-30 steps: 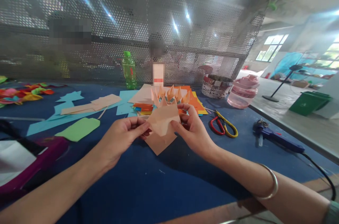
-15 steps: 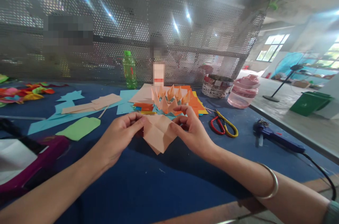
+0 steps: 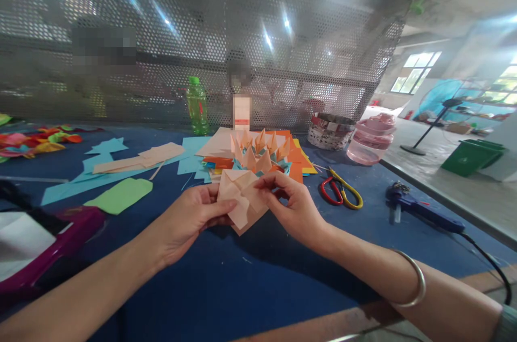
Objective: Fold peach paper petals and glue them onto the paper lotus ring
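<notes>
L hand point(image 3: 188, 229) and R hand point(image 3: 291, 210) both pinch folded peach paper point(image 3: 241, 199) at 12 o'clock, fingers nearly closed; light, soft sheet, hold by edges.

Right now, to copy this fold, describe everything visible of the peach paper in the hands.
The peach paper is a matt sheet folded into layered triangular flaps, one point aimed down. The left hand holds its left side, thumb across the front; the right hand pinches its upper right edge. It hangs over the blue table.
</notes>
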`<state>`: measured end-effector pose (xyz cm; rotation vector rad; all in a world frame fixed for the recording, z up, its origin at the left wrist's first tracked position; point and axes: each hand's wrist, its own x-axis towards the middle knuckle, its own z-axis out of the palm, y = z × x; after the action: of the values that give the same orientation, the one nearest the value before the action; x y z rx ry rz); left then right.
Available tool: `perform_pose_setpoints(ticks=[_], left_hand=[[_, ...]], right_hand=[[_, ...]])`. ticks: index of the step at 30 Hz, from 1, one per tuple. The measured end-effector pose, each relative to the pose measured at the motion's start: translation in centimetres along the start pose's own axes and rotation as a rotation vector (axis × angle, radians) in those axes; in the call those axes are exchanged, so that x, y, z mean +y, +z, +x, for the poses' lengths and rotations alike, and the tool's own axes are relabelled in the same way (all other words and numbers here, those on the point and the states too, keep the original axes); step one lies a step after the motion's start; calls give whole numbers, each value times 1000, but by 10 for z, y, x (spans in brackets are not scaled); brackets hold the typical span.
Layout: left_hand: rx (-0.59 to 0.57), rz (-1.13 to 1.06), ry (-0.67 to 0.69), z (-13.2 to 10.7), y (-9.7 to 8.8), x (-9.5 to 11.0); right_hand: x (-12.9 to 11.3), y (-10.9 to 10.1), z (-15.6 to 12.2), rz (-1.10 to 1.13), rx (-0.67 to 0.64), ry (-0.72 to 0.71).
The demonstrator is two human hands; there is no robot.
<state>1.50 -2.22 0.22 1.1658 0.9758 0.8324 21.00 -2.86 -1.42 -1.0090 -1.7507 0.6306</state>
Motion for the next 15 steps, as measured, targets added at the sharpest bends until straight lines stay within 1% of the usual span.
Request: perform_pose_setpoints(ticks=[3,6,9,12,15], left_hand=[[65,16,61,2,-1,-1],[83,19,83,3,-1,-1],[102,6,81,2,-1,-1],[115,-41,58,2,-2,0],[104,-77,52,2,-2,1]], right_hand=[[-2,0,-2,-21,-18,4],[-2,0,-3,-43,-27,-2],[0,-1,-4,-64,-62,-81],[2,-1,-5,-65,-134,-184],[2,0,-6,-60,-178,-206]])
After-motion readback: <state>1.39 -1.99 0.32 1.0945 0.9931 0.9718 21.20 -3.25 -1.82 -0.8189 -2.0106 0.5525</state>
